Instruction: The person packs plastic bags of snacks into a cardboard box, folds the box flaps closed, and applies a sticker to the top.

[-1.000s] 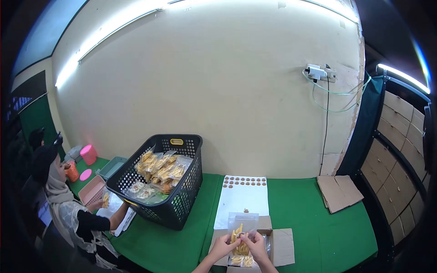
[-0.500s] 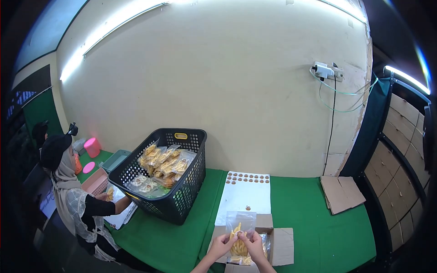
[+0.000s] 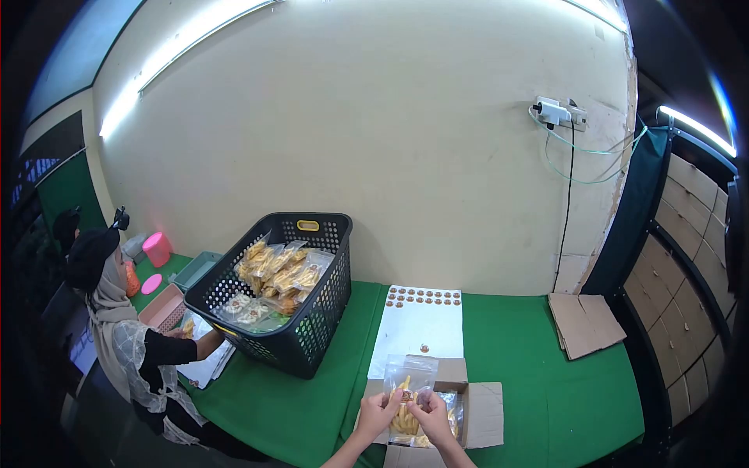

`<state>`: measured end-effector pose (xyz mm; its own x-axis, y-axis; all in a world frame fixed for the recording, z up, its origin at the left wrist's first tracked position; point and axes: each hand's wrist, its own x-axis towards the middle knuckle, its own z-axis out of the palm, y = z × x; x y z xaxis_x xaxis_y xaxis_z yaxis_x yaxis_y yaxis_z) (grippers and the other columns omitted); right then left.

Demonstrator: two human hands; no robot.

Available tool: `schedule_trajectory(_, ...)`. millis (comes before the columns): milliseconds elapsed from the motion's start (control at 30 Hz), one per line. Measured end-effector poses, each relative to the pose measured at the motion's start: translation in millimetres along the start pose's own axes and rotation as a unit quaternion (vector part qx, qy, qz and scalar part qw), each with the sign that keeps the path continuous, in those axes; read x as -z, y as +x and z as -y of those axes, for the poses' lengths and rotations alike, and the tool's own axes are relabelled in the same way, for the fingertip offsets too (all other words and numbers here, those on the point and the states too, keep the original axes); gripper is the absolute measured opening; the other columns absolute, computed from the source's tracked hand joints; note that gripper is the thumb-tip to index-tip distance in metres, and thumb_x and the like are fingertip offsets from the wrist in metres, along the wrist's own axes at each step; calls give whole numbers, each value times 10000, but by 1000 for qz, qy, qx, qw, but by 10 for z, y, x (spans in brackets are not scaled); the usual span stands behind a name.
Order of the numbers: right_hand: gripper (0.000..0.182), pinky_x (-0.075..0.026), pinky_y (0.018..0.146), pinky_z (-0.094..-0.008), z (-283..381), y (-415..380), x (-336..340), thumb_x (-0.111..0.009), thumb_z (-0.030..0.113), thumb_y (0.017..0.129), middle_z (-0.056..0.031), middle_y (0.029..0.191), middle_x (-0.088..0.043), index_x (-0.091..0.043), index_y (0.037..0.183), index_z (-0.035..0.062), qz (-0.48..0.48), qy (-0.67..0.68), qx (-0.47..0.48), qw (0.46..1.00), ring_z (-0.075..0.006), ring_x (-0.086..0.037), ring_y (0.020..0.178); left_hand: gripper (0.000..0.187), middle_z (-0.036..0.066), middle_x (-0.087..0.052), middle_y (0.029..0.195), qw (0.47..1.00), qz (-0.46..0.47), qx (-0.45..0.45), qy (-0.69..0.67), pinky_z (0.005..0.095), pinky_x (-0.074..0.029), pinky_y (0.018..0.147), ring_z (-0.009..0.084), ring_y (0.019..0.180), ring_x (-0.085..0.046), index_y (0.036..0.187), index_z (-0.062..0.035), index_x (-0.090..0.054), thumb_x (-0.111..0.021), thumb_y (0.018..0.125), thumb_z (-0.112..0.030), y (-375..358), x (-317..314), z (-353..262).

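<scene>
A clear zip bag of yellow stick-shaped snacks [image 3: 405,421] is held upright in front of me, over an open cardboard box [image 3: 485,413]. My left hand [image 3: 378,415] grips the bag's left side, thumb on its front. On the right edge, the fingers of my right hand [image 3: 433,417] are closed on the plastic. Between my thumbs a small round brown sticker [image 3: 407,395] shows on the bag's front. More bagged snacks [image 3: 451,405] lie inside the box. Behind it, a white sticker sheet [image 3: 417,327] carries rows of the same stickers, with a single one lower down.
A black basket [image 3: 312,343] full of snack bags stands left on the green table [image 3: 538,374]. Flattened cardboard [image 3: 587,324] lies at the right. Another person [image 3: 140,335] works at the left near a pink basket [image 3: 163,310]. Stacked cartons [image 3: 671,273] stand far right.
My right hand has shifted slightly right, away from the bag's middle, and the sticker on the front now shows between my thumbs. My view has tilted down a little.
</scene>
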<state>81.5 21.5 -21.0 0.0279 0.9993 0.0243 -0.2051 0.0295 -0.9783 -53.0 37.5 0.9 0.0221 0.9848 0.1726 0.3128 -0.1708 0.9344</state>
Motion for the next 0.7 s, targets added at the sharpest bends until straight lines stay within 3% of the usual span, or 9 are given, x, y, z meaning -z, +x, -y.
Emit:
schedule_trajectory(100,131,-406,617,-184,83,-29,-44,-626,65,771,11,777,-549,-518,829,18,-29,40,3,999,-32,-500,702,403,50,-527,508,999,8,-3,-45,248,-368,435,56,482,-451,660,55,-578,-571,826,-312,9,-49,70)
schedule_trajectory(267,142,-386,546,-172,62,9,53,-668,104,745,21,690,-549,-556,771,21,-52,-29,2,998,-26,-491,628,357,70,-549,588,994,99,-27,-35,249,-390,494,72,552,-481,764,34,-595,-569,830,-316,0,5,25)
schedule_trajectory(367,136,-376,516,-174,132,30,-6,-678,101,736,23,668,-548,-568,751,21,-96,15,36,995,-24,-481,598,364,118,-534,601,991,99,-83,42,307,-398,496,176,520,-508,764,30,-567,-576,819,-330,-27,-32,-41)
schedule_trajectory(467,120,-378,517,-175,115,45,-10,-674,81,735,20,671,-551,-571,744,19,-135,53,63,988,-25,-480,598,338,124,-507,599,990,99,-82,55,318,-394,488,223,507,-496,771,25,-563,-592,806,-310,-35,-59,-140)
schedule_trajectory(700,107,-389,526,-181,182,2,-25,-632,86,776,17,664,-554,-568,738,10,-198,32,87,976,-31,-482,582,278,113,-487,594,985,77,-151,40,318,-378,472,212,498,-479,755,18,-564,-608,795,-253,4,-133,-155)
